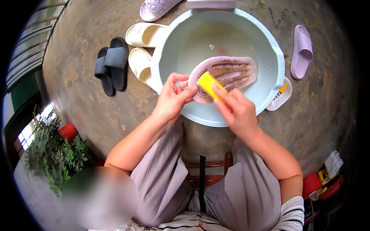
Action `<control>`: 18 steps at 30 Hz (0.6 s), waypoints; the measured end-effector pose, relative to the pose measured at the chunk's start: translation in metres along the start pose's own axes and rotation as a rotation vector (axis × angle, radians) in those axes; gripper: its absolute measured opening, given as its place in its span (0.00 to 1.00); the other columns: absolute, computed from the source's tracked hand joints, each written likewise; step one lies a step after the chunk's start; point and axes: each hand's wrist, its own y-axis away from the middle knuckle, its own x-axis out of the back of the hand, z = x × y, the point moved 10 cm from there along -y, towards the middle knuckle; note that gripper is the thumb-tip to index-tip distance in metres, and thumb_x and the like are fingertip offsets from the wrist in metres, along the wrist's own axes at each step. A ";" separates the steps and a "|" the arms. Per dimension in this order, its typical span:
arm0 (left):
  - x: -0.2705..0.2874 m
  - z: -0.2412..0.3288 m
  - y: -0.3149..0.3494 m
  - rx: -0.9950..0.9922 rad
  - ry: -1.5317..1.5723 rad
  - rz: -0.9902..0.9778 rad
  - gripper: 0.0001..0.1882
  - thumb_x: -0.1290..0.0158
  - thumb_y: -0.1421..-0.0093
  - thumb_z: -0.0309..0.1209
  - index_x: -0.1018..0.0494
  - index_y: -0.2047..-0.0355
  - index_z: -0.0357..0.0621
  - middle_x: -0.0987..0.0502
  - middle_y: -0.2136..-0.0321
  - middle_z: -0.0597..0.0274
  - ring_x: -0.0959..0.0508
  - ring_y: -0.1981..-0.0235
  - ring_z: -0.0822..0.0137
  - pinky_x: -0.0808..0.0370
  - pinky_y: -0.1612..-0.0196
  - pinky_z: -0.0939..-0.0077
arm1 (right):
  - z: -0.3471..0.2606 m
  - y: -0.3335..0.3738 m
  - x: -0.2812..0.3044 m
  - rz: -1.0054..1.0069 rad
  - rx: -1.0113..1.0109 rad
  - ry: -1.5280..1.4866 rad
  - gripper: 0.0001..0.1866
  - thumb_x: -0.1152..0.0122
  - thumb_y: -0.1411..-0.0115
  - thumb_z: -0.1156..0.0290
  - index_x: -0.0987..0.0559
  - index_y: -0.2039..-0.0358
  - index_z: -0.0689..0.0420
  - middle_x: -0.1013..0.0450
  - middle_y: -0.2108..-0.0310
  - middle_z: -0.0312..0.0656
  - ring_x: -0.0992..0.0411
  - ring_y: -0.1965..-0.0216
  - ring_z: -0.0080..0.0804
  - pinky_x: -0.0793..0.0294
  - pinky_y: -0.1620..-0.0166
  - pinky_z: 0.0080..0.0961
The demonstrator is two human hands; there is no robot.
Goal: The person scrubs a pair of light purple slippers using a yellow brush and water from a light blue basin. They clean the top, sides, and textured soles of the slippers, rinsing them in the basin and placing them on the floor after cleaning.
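Note:
A lilac slipper (241, 71) is held sole up and tilted over the pale blue basin (280, 69). Brown dirt fills the grooves of its sole. My left hand (173, 98) pinches one rounded end of the slipper at the basin's near left, thumb on the sole. In my right hand (242, 115) is a small yellow scrubber (210, 85), laid against the sole near that same end. Its working face is hidden. Slightly cloudy water (216, 36) lies in the basin under the slipper.
Left of the basin are two cream slippers (144, 35) and dark slides (116, 57). Lilac slippers lie at the top (156, 9) and right (301, 52). A white dish-like item (283, 98) sits by the basin's right rim. Potted plants (58, 154) stand at lower left.

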 end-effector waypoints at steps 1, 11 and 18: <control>0.003 -0.006 -0.001 0.003 0.012 0.011 0.16 0.45 0.35 0.20 0.39 0.51 0.39 0.20 0.55 0.51 0.18 0.56 0.64 0.18 0.51 0.67 | 0.018 -0.003 0.001 0.019 -0.043 0.031 0.22 0.32 0.42 0.69 0.19 0.45 0.44 0.32 0.77 0.39 0.30 0.79 0.34 0.29 0.74 0.31; 0.004 -0.011 -0.006 0.008 -0.069 0.024 0.16 0.45 0.35 0.20 0.39 0.52 0.41 0.21 0.54 0.53 0.19 0.55 0.66 0.19 0.52 0.67 | 0.052 -0.016 0.005 0.072 -0.123 0.178 0.23 0.32 0.41 0.67 0.19 0.44 0.41 0.34 0.77 0.38 0.32 0.81 0.34 0.29 0.75 0.31; 0.018 -0.013 -0.012 0.000 -0.184 0.051 0.21 0.41 0.39 0.19 0.37 0.50 0.39 0.19 0.59 0.54 0.18 0.58 0.67 0.19 0.53 0.72 | 0.056 -0.001 0.005 0.042 -0.102 0.170 0.23 0.32 0.41 0.68 0.19 0.44 0.41 0.33 0.77 0.40 0.31 0.80 0.36 0.29 0.74 0.33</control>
